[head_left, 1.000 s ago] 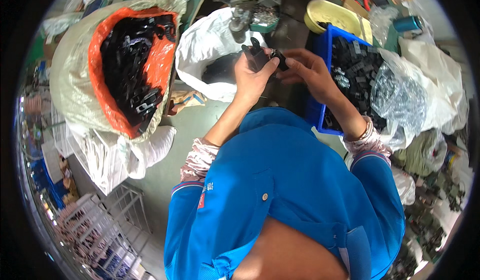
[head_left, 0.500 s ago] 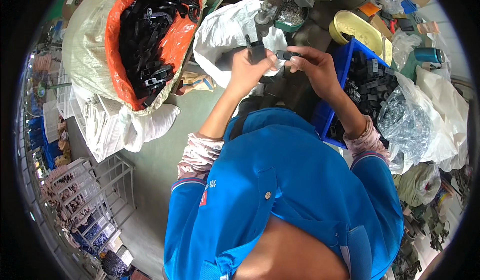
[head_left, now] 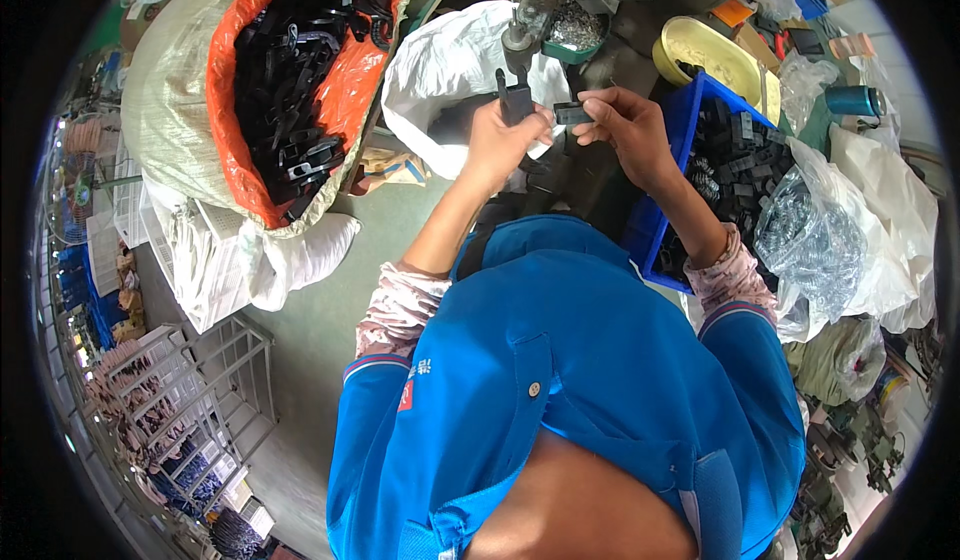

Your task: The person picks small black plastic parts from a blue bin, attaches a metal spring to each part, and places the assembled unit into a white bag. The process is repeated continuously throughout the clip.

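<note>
My left hand (head_left: 503, 143) is closed around a black plastic part with an upright prong (head_left: 516, 105), held below the metal spindle of a machine (head_left: 518, 38). In a pinch between thumb and fingers, my right hand (head_left: 628, 132) holds a small black rectangular plastic piece (head_left: 572, 114). The small piece is close to the left hand's fingertips; whether it touches them I cannot tell. Behind the left hand lies an open white sack (head_left: 410, 78). To the right of my right hand is a blue bin (head_left: 684, 125) of small black parts.
A woven sack with an orange liner (head_left: 222, 90), full of black parts, stands at the left. A yellow basin (head_left: 690, 40) and a green tray of metal bits (head_left: 577, 32) sit at the back. Clear bags (head_left: 815, 235) lie right of the bin. A metal rack (head_left: 215, 390) stands lower left.
My right hand has turned the small black piece, so a broader face of it shows. The left hand's part has shifted only slightly.
</note>
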Available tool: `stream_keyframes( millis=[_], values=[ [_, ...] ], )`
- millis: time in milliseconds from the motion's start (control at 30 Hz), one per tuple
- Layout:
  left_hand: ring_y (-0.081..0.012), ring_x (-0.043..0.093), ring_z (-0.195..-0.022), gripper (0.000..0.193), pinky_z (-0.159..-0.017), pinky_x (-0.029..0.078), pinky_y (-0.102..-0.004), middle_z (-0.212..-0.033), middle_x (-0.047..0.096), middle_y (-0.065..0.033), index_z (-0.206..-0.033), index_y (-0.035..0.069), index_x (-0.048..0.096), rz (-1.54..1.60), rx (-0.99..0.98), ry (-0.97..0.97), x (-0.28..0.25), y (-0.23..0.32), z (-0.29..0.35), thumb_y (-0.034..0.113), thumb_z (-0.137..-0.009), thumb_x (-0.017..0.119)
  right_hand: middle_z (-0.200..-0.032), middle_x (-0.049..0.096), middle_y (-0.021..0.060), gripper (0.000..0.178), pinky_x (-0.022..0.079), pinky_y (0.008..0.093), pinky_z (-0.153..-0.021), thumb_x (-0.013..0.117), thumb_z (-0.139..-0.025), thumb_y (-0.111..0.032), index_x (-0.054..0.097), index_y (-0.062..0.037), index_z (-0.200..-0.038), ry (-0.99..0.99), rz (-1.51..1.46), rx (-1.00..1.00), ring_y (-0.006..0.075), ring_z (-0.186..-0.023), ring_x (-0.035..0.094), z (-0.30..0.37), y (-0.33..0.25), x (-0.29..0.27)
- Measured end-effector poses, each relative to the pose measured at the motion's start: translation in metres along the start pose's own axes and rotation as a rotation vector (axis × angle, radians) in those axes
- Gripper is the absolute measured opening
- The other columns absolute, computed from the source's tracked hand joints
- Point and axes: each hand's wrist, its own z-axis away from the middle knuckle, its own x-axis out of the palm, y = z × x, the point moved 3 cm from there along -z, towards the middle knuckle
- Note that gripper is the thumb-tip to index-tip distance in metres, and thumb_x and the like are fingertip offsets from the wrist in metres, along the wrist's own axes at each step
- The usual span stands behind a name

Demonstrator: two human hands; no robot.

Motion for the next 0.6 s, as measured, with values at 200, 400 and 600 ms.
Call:
stream_keyframes(
  millis=[200, 400, 600],
  values=[
    [-0.0134, 0.061, -0.066, 0.011, -0.059, 0.048, -0.0232, -0.078, 0.066, -0.0083, -0.090, -0.002, 0.064, 0.276, -0.189, -0.044, -0.001, -0.009, -0.002, 0.009, -0.086, 0.065, -0.093, 0.064, 0.0091, 0.029, 0.055, 0.0260, -0.070, 0.061, -0.093, -0.016, 0.060, 0.0054, -0.113, -0.045, 0.019, -0.010, 0.0162, -0.079, 0.067, 0.002, 0.002, -0.001],
    [-0.0136, 0.058, -0.065, 0.021, -0.050, 0.044, -0.0221, -0.093, 0.063, -0.0124, -0.102, -0.003, 0.056, 0.395, -0.240, -0.125, -0.007, -0.011, -0.001, 0.013, -0.089, 0.062, -0.099, 0.064, 0.0087, 0.033, 0.053, 0.0273, -0.081, 0.061, -0.091, -0.013, 0.057, 0.0039, -0.120, -0.070, -0.148, 0.143, 0.0161, -0.089, 0.065, 0.003, 0.001, -0.004],
    [-0.0172, 0.061, -0.080, 0.026, -0.051, 0.051, -0.0261, -0.112, 0.057, -0.0135, -0.117, 0.005, 0.046, 0.406, -0.270, -0.164, -0.010, 0.004, 0.014, 0.013, -0.094, 0.054, -0.101, 0.063, 0.0098, 0.030, 0.053, 0.0302, -0.084, 0.064, -0.090, -0.016, 0.058, 0.0017, -0.113, 0.006, -0.135, 0.108, 0.0173, -0.089, 0.064, 0.000, -0.013, -0.026]
  ],
)
